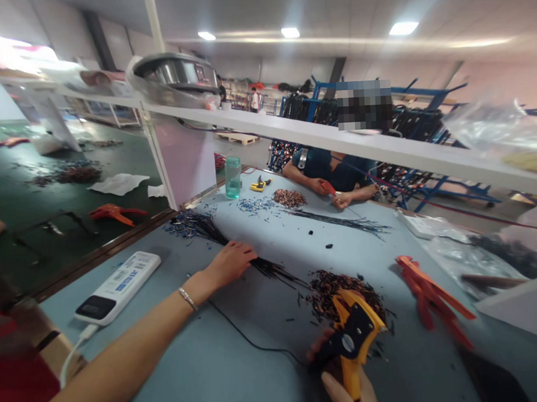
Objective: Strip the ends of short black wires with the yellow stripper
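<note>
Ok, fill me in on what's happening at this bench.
The person's left hand rests on a bundle of thin black wires lying on the blue table. The right hand grips a yellow-and-black wire stripper over a pile of stripped wire bits. An orange stripper lies to the right and a white power bank to the left. Across the table, a co-worker works on another wire bundle.

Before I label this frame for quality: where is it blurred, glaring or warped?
Head view: the shelf beam bows from wide-angle distortion; ceiling lights smear and glare; the plastic bag at right is blurred; left hand and stripper stay fairly sharp.
</note>
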The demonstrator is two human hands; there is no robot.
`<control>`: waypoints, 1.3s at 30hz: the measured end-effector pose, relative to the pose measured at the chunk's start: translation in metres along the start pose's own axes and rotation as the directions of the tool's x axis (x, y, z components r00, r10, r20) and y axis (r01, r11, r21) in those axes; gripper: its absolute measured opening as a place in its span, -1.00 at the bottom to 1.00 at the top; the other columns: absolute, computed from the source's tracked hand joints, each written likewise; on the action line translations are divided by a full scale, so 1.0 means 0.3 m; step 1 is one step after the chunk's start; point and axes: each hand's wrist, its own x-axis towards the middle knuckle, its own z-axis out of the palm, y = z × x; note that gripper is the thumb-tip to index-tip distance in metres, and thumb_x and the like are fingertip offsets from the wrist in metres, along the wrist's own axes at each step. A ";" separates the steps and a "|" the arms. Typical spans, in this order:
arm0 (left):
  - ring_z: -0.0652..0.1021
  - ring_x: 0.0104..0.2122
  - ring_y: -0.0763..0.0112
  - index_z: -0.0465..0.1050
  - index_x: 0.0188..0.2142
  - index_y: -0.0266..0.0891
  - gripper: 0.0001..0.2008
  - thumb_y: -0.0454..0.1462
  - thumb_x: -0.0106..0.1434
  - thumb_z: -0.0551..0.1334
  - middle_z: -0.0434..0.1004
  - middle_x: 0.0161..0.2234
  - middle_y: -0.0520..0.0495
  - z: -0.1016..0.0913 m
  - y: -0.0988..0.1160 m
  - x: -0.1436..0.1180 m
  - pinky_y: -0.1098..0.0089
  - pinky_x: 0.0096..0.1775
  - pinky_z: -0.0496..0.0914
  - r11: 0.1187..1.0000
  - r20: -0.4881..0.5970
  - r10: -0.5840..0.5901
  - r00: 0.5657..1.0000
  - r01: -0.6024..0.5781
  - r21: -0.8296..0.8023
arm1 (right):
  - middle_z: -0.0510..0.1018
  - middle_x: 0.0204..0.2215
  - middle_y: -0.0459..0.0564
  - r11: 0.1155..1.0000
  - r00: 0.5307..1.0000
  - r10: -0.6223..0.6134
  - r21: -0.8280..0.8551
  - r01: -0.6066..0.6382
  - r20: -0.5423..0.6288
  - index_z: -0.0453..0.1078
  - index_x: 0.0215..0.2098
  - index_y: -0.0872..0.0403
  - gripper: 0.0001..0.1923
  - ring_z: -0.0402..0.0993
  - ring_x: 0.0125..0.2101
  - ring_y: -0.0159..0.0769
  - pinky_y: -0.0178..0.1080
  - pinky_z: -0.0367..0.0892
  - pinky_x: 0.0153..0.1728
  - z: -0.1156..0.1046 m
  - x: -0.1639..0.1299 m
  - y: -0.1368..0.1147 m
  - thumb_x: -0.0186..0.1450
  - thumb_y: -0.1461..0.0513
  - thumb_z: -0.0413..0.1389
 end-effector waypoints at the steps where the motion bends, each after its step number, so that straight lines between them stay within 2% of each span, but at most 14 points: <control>1: 0.52 -0.11 0.28 0.48 -0.13 -0.14 -0.81 -0.36 0.28 0.19 0.54 -0.13 -0.07 0.007 0.010 0.013 0.28 -0.04 0.28 1.000 0.001 0.010 1.000 -0.010 -0.004 | 0.64 -0.30 0.05 1.000 1.000 -0.004 0.005 0.004 -0.001 0.49 -0.14 0.07 -0.51 0.57 -0.26 -0.05 -0.14 0.41 -0.13 0.000 0.001 0.003 0.08 -0.04 0.29; 4: 0.51 -0.12 0.27 0.48 -0.17 -0.16 -0.85 -0.34 0.28 0.20 0.52 -0.13 -0.07 0.025 0.024 0.038 0.29 -0.07 0.28 0.999 0.005 0.030 1.000 -0.030 -0.013 | 0.64 -0.28 0.04 1.000 1.000 0.005 0.017 -0.005 -0.003 0.48 -0.08 0.06 -0.47 0.57 -0.24 -0.05 -0.11 0.39 -0.08 -0.003 0.002 0.016 0.08 -0.05 0.29; 7: 0.51 -0.15 0.26 0.49 -0.23 -0.18 -0.89 -0.34 0.29 0.19 0.52 -0.18 -0.07 0.036 0.029 0.052 0.29 -0.09 0.28 0.999 0.014 0.045 0.999 -0.045 -0.018 | 0.63 -0.26 0.06 0.999 1.000 0.029 -0.017 -0.029 -0.009 0.50 -0.11 0.08 -0.47 0.55 -0.19 -0.03 -0.11 0.38 -0.07 -0.007 0.002 0.026 0.07 -0.07 0.28; 16: 0.50 -0.23 0.26 0.48 -0.35 -0.22 -0.82 -0.37 0.32 0.11 0.51 -0.28 -0.09 0.032 0.036 0.081 0.29 -0.14 0.29 0.998 0.030 0.064 0.997 -0.064 -0.021 | 0.61 -0.31 0.07 1.000 1.000 0.003 -0.017 -0.003 -0.007 0.49 -0.11 0.08 -0.46 0.54 -0.25 -0.02 -0.09 0.40 -0.10 0.005 -0.002 0.014 0.08 -0.08 0.25; 21: 0.50 -0.21 0.30 0.47 -0.30 -0.20 -0.83 -0.37 0.33 0.10 0.53 -0.26 -0.06 0.007 0.038 0.089 0.34 -0.16 0.30 0.997 0.030 0.067 0.997 -0.066 -0.045 | 0.61 -0.26 0.03 0.999 1.000 -0.002 -0.044 0.001 -0.013 0.49 -0.11 0.04 -0.53 0.53 -0.21 -0.10 -0.17 0.38 -0.07 -0.008 -0.005 0.031 0.11 -0.04 0.26; 25: 0.51 -0.19 0.28 0.47 -0.26 -0.21 -0.83 -0.35 0.34 0.10 0.54 -0.23 -0.06 -0.004 0.062 0.104 0.33 -0.14 0.31 0.995 0.037 0.077 0.996 -0.074 -0.065 | 0.62 -0.25 0.03 0.999 1.000 -0.009 -0.032 0.009 -0.018 0.52 -0.13 0.03 -0.55 0.53 -0.22 -0.09 -0.16 0.37 -0.07 -0.007 -0.008 0.030 0.09 -0.03 0.28; 33: 0.52 -0.16 0.26 0.48 -0.27 -0.22 -0.85 -0.37 0.32 0.13 0.54 -0.20 -0.08 0.021 0.132 0.137 0.31 -0.12 0.32 0.988 0.043 0.110 0.993 -0.104 -0.112 | 0.62 -0.23 0.08 0.997 1.000 0.013 -0.073 -0.014 -0.013 0.52 -0.17 0.09 -0.57 0.54 -0.18 -0.05 -0.16 0.38 -0.06 -0.008 -0.007 0.019 0.11 -0.02 0.24; 36: 0.52 -0.15 0.24 0.49 -0.27 -0.22 -0.88 -0.37 0.31 0.17 0.55 -0.20 -0.08 0.025 0.121 0.129 0.29 -0.10 0.33 0.985 0.037 0.110 0.993 -0.104 -0.137 | 0.62 -0.21 0.08 0.999 1.000 0.010 -0.049 -0.010 -0.002 0.50 -0.14 0.09 -0.55 0.53 -0.19 -0.08 -0.18 0.38 -0.06 -0.005 -0.005 0.018 0.12 -0.03 0.23; 39: 0.53 -0.14 0.22 0.48 -0.17 -0.24 -0.85 -0.39 0.29 0.18 0.55 -0.16 -0.11 0.016 0.092 0.115 0.27 -0.09 0.34 0.981 0.022 0.107 0.994 -0.102 -0.165 | 0.62 -0.20 0.04 1.000 1.000 0.012 0.006 -0.012 0.024 0.47 -0.07 0.04 -0.49 0.53 -0.19 -0.08 -0.15 0.38 -0.06 0.001 -0.001 0.017 0.11 -0.05 0.24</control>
